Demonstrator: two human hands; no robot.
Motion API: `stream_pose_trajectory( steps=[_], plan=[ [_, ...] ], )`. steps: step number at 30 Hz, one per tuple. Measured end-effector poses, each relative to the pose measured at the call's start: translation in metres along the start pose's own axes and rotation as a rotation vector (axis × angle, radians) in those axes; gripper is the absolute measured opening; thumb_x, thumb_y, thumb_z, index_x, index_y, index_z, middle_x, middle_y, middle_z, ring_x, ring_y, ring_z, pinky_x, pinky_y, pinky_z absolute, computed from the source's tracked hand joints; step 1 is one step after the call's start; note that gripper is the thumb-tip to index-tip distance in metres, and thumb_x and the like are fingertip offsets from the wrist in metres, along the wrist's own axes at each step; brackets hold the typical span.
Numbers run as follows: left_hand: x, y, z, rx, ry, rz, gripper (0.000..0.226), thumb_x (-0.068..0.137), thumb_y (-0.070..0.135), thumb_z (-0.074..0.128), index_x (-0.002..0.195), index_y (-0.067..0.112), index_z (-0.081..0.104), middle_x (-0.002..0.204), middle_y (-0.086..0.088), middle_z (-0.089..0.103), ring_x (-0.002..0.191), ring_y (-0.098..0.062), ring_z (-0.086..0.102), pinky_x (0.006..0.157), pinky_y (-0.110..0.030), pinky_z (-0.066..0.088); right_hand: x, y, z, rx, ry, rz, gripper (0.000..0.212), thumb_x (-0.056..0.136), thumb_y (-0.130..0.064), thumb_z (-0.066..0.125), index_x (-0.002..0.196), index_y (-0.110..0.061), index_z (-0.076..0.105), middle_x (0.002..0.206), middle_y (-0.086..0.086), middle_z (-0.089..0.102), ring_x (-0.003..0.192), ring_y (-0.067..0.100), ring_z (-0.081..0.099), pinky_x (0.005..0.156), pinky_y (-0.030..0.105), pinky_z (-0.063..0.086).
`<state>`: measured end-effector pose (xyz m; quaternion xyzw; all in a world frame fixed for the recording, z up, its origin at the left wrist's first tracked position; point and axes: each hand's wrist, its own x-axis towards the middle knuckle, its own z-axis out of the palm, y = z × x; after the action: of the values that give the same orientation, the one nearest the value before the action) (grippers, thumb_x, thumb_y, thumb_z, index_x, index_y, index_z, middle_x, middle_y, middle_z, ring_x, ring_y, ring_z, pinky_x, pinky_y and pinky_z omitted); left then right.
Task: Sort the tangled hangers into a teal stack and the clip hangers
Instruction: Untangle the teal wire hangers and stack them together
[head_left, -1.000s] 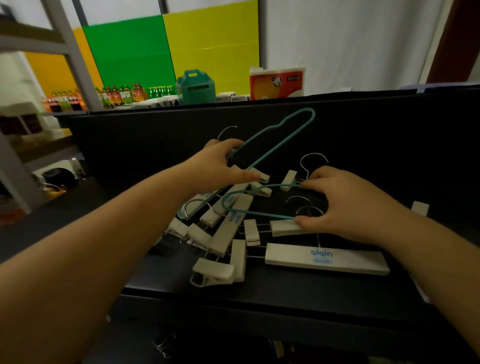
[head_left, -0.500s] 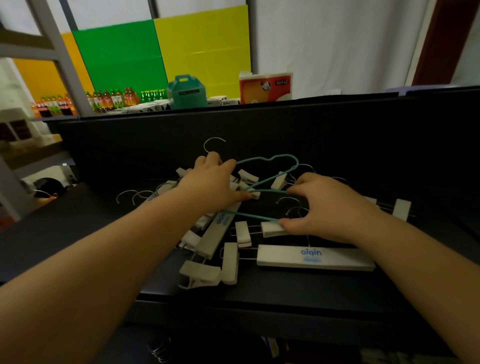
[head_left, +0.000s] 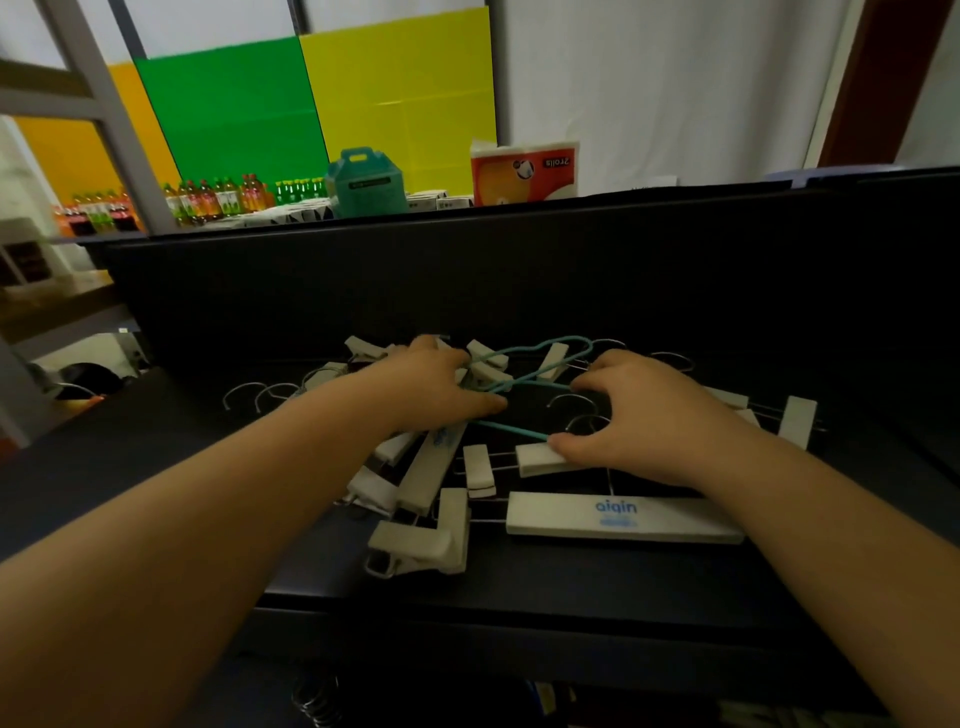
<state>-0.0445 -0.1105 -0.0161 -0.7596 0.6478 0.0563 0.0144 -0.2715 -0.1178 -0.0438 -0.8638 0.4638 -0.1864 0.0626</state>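
A tangled pile of white clip hangers (head_left: 431, 483) with metal hooks lies on the black table (head_left: 156, 467). One white bar with a blue "aiqin" label (head_left: 623, 519) lies nearest me. A thin teal hanger (head_left: 540, 347) lies low across the back of the pile, and a second teal wire (head_left: 511, 430) runs beneath it. My left hand (head_left: 436, 389) grips the teal hanger at its left side, thumb pointing right. My right hand (head_left: 654, 415) has its fingers curled over the pile, the index finger on the teal wire's right end and the thumb on a white clip (head_left: 540, 460).
A black upright panel (head_left: 519, 270) closes the table's far side. Behind it stand a teal box (head_left: 363, 179), an orange tissue pack (head_left: 524, 171) and rows of bottles (head_left: 208, 200). A grey metal frame (head_left: 119, 104) rises at the left. The table's front edge (head_left: 519, 603) is near me.
My left hand has lowered the teal hanger from a raised, tilted position down onto the pile. My right hand has stayed on the pile's right side.
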Motion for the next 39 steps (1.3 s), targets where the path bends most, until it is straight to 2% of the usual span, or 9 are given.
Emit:
stream_pose_trajectory(
  steps=[4,9,14,19,25,29,33,37,39],
  plan=[
    [-0.01,-0.002,0.002,-0.074,0.02,0.046,0.087,0.078,0.074,0.053,0.149,0.031,0.03,0.151,-0.005,0.028,0.131,-0.028,0.038,0.101,-0.042,0.039,0.001,0.0,0.0,0.011,0.008,0.01,0.067,0.074,-0.064,0.07,0.13,-0.03,0.059,0.117,-0.015,0.049,0.101,0.005,0.049,0.08,0.027,0.05],
    [-0.028,-0.007,-0.002,-0.092,0.086,0.101,0.083,0.081,0.071,0.051,0.15,0.036,0.023,0.152,-0.001,0.025,0.135,-0.027,0.031,0.107,-0.047,0.035,-0.001,0.002,0.0,0.012,0.036,-0.027,0.058,0.07,-0.066,0.069,0.118,-0.035,0.063,0.106,-0.018,0.048,0.093,0.003,0.05,0.074,0.024,0.049],
    [-0.039,0.0,0.0,-0.044,0.133,0.1,0.084,0.083,0.071,0.048,0.152,0.035,0.018,0.153,-0.002,0.023,0.139,-0.029,0.022,0.111,-0.048,0.029,-0.003,-0.003,-0.002,0.014,0.029,-0.018,0.057,0.072,-0.062,0.072,0.123,-0.037,0.06,0.11,-0.02,0.045,0.096,0.001,0.048,0.07,0.019,0.041],
    [-0.039,-0.004,0.009,-0.104,0.065,0.053,0.078,0.087,0.07,0.04,0.152,0.03,0.025,0.153,-0.006,0.027,0.138,-0.029,0.026,0.11,-0.046,0.028,-0.004,-0.008,-0.002,-0.021,0.003,0.02,0.06,0.075,-0.063,0.07,0.126,-0.033,0.06,0.11,-0.019,0.043,0.098,0.002,0.047,0.076,0.023,0.042],
    [-0.04,-0.017,-0.002,-0.234,0.115,0.1,0.086,0.077,0.074,0.052,0.149,0.033,0.029,0.15,-0.003,0.029,0.132,-0.028,0.035,0.106,-0.047,0.038,0.0,-0.006,-0.003,-0.017,-0.023,0.037,0.063,0.072,-0.066,0.07,0.126,-0.034,0.061,0.11,-0.017,0.048,0.096,0.003,0.05,0.08,0.028,0.05],
    [-0.038,-0.024,-0.012,-0.414,0.087,0.102,0.087,0.072,0.073,0.06,0.146,0.033,0.036,0.133,0.002,0.044,0.111,-0.018,0.051,0.089,-0.034,0.047,-0.001,-0.006,-0.003,-0.025,-0.033,0.035,0.065,0.073,-0.066,0.069,0.127,-0.031,0.061,0.113,-0.016,0.048,0.1,0.005,0.05,0.084,0.031,0.052],
    [-0.024,-0.043,-0.021,-0.497,0.1,0.0,0.083,0.065,0.071,0.07,0.133,0.029,0.048,0.11,0.006,0.059,0.095,-0.013,0.059,0.074,-0.03,0.049,0.0,-0.005,-0.003,-0.036,-0.03,0.041,0.071,0.073,-0.066,0.069,0.132,-0.027,0.058,0.12,-0.012,0.049,0.104,0.008,0.05,0.086,0.032,0.051],
    [-0.016,-0.054,-0.025,-0.468,0.167,-0.115,0.111,0.049,0.081,0.069,0.14,0.024,0.041,0.128,-0.002,0.051,0.103,-0.019,0.055,0.075,-0.032,0.046,0.001,-0.004,-0.002,-0.05,-0.028,0.052,0.077,0.073,-0.065,0.07,0.137,-0.026,0.054,0.127,-0.01,0.049,0.11,0.01,0.05,0.09,0.034,0.051],
    [-0.017,-0.055,-0.027,-0.456,0.178,-0.157,0.106,0.052,0.081,0.068,0.136,0.02,0.045,0.121,-0.003,0.053,0.095,-0.017,0.055,0.069,-0.03,0.045,0.002,-0.005,-0.001,-0.046,-0.026,0.056,0.077,0.073,-0.065,0.07,0.137,-0.025,0.054,0.128,-0.009,0.049,0.11,0.01,0.05,0.09,0.034,0.051]
  ],
)
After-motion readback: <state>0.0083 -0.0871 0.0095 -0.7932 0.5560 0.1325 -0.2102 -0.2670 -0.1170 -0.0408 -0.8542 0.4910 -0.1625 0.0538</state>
